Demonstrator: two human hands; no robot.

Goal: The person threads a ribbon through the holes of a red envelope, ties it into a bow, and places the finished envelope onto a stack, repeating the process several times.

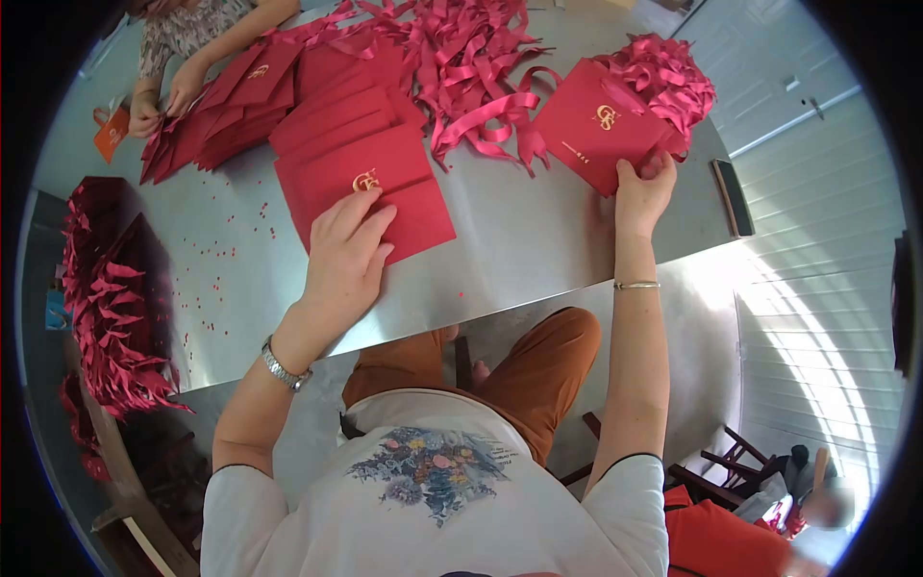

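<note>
My left hand [344, 252] lies on a fanned stack of flat red paper bags [409, 178], its fingers stretched over the gold logo of the front one. Over on the right, my right hand [646, 197] grips the lower edge of a single red gift bag [598, 130] with a gold logo and a pink ribbon handle, thumb on its front. That bag is held beside a heap of ribbon-handled bags [668, 77] at the table's right corner. Loose pink ribbons [471, 67] are piled between the stack and this bag.
Another person's hands [163, 106] work on red bags [245, 106] across the metal table [500, 260]. An orange bag [111, 133] sits at the far left. Ribboned bags [115, 308] pile up at the left edge. Small red dots are scattered about. A dark block [733, 197] lies at right.
</note>
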